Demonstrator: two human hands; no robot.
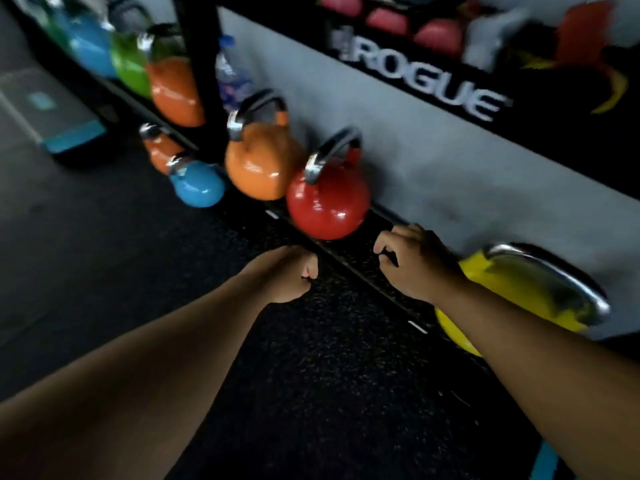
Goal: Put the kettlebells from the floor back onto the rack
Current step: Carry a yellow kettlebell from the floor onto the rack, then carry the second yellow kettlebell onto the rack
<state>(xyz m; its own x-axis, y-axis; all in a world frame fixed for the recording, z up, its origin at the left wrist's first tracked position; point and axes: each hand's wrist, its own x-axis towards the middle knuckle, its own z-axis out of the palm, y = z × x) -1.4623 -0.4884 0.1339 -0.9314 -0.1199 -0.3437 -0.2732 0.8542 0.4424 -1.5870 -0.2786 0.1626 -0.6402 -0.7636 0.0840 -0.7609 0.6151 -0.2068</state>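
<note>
Several kettlebells stand on the dark rubber floor along the wall: a small blue kettlebell (198,184), an orange kettlebell (260,164), a red kettlebell (327,201) and a yellow kettlebell (519,292) on the right. Behind the blue one peeks a smaller orange kettlebell (160,151). My left hand (292,273) is a closed fist holding nothing, just below the red one. My right hand (412,259) hangs with its fingers curled and nothing in them, between the red and yellow kettlebells. The black rack (204,64) holds blue, green and orange kettlebells at the upper left.
A black shelf with white ROGUE lettering (422,84) runs across the upper right, with pink balls (438,36) above it. A water bottle (232,77) stands behind the rack post. A grey and teal step platform (48,109) lies at far left.
</note>
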